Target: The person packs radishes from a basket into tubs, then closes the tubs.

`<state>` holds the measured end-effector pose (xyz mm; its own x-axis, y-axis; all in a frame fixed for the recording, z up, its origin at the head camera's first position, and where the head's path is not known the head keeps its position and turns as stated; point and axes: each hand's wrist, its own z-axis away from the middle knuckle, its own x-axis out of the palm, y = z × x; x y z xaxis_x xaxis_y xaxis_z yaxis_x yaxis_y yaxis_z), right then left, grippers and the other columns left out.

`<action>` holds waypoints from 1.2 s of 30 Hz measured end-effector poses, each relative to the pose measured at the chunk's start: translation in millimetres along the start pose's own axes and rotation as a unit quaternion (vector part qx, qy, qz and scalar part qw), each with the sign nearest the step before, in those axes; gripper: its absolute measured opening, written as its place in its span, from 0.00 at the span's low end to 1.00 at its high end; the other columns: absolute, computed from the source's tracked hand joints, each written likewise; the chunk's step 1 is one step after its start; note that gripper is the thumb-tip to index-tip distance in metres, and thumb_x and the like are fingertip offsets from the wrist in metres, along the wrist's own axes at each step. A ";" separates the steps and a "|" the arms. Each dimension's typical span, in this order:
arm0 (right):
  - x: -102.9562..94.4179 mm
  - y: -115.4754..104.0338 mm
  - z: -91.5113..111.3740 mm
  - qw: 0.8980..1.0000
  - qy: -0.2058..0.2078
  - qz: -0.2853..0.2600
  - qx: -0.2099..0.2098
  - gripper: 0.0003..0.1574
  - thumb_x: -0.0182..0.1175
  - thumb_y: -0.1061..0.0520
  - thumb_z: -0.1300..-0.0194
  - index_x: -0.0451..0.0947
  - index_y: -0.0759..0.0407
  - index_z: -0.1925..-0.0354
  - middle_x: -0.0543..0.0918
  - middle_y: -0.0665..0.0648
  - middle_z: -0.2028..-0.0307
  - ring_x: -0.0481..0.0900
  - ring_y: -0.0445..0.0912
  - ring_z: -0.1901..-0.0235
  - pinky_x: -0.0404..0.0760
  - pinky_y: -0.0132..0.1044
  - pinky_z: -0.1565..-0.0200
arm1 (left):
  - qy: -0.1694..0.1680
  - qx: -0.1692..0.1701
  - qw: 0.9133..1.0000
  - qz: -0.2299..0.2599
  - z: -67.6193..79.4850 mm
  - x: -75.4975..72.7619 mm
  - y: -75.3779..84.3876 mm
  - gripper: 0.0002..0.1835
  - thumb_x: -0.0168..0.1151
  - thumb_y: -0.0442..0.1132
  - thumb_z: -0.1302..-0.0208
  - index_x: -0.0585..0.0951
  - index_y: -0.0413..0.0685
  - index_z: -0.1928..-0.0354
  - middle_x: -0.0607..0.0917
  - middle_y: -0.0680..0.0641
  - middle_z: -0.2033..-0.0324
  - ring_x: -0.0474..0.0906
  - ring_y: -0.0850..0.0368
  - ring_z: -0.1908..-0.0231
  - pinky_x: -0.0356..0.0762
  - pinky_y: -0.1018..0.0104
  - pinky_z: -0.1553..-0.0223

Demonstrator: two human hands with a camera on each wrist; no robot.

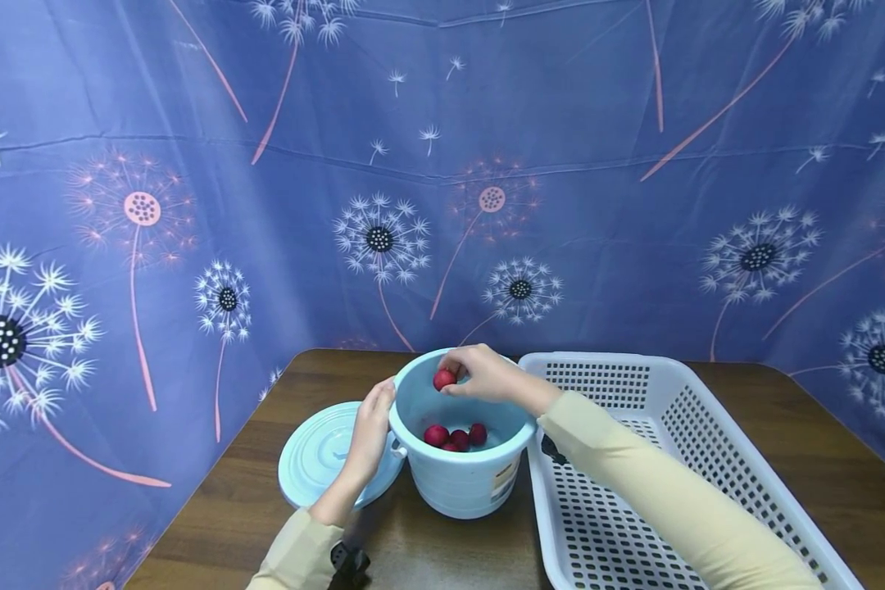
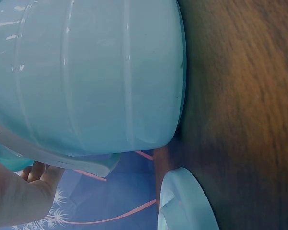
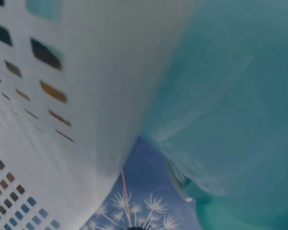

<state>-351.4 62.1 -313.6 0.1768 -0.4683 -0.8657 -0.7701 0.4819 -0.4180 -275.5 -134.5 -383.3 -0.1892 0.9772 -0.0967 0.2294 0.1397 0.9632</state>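
A light blue bucket [image 1: 463, 483] stands upright on the wooden table, its mouth uncovered. Several small red balls [image 1: 436, 435] lie together on its bottom. Above them, inside the mouth, my right hand [image 1: 487, 375] pinches another red ball [image 1: 444, 379] between thumb and fingers. My left hand [image 1: 372, 426] holds the bucket's left rim; in the left wrist view its bent fingers [image 2: 38, 171] show beside the pale handle [image 2: 62, 158]. The round blue lid [image 1: 313, 451] lies on the table to the bucket's left, partly behind my left forearm. The right wrist view does not show my right hand.
A white perforated basket [image 1: 737, 459] stands close to the bucket's right side, with my right forearm crossing over it. Brown wooden table [image 1: 214, 524] surrounds these things. A blue curtain [image 1: 597, 246] with a dandelion print hangs behind the table.
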 end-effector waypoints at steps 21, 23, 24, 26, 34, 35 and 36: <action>13.0 2.3 2.9 0.995 -0.064 0.071 0.011 0.13 0.68 0.58 0.47 0.81 0.57 0.61 0.82 0.51 0.69 0.76 0.41 0.68 0.75 0.31 0.63 | -0.005 0.002 1.000 0.003 1.8 0.5 1.6 0.26 0.41 0.51 0.27 0.70 0.37 0.39 0.75 0.37 0.43 0.72 0.43 0.43 0.71 0.48 0.42; 13.3 2.0 3.1 0.994 -0.072 0.081 0.012 0.13 0.68 0.58 0.48 0.81 0.57 0.62 0.80 0.52 0.70 0.73 0.41 0.70 0.73 0.31 0.65 | -0.004 0.003 1.000 0.004 1.0 0.4 1.3 0.26 0.41 0.49 0.27 0.70 0.36 0.39 0.75 0.36 0.42 0.72 0.43 0.42 0.70 0.49 0.42; 13.5 1.8 2.9 0.993 -0.077 0.086 0.013 0.13 0.68 0.57 0.48 0.80 0.57 0.62 0.80 0.52 0.71 0.72 0.41 0.71 0.72 0.31 0.65 | -0.004 0.002 1.000 0.004 0.6 0.3 1.5 0.26 0.41 0.49 0.27 0.69 0.36 0.39 0.74 0.36 0.42 0.72 0.43 0.42 0.70 0.49 0.42; 13.5 1.2 2.7 0.992 -0.082 0.095 0.015 0.13 0.68 0.57 0.48 0.80 0.57 0.62 0.79 0.51 0.72 0.70 0.40 0.72 0.71 0.30 0.67 | -0.003 0.003 1.000 0.004 0.0 0.1 1.0 0.26 0.41 0.49 0.27 0.69 0.36 0.39 0.74 0.36 0.42 0.72 0.43 0.42 0.70 0.49 0.42; 14.6 -0.6 2.3 0.988 -0.094 0.121 0.024 0.12 0.69 0.58 0.48 0.80 0.57 0.63 0.77 0.51 0.73 0.69 0.40 0.73 0.71 0.31 0.68 | -0.001 0.003 1.000 0.004 0.1 -0.2 0.8 0.26 0.41 0.49 0.27 0.70 0.35 0.40 0.75 0.36 0.43 0.72 0.44 0.43 0.71 0.51 0.43; 14.8 -0.6 2.3 0.988 -0.095 0.122 0.026 0.12 0.69 0.58 0.48 0.80 0.57 0.62 0.77 0.52 0.73 0.69 0.41 0.73 0.71 0.31 0.68 | 0.000 0.003 1.000 0.004 0.1 -0.2 0.7 0.25 0.41 0.49 0.27 0.70 0.35 0.40 0.75 0.36 0.44 0.73 0.44 0.44 0.71 0.51 0.43; 15.0 -0.6 2.3 0.988 -0.095 0.122 0.030 0.13 0.69 0.59 0.48 0.80 0.57 0.62 0.77 0.52 0.73 0.69 0.41 0.72 0.71 0.32 0.67 | 0.000 0.004 1.000 0.004 0.2 -0.1 0.6 0.25 0.41 0.48 0.27 0.70 0.35 0.40 0.76 0.36 0.44 0.73 0.44 0.44 0.72 0.51 0.43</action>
<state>-346.9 56.5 -327.0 0.1058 -0.1885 -0.9764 -0.7672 0.6092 -0.2008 -275.1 -134.5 -382.8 -0.1881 0.9781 -0.0889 0.2381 0.1332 0.9620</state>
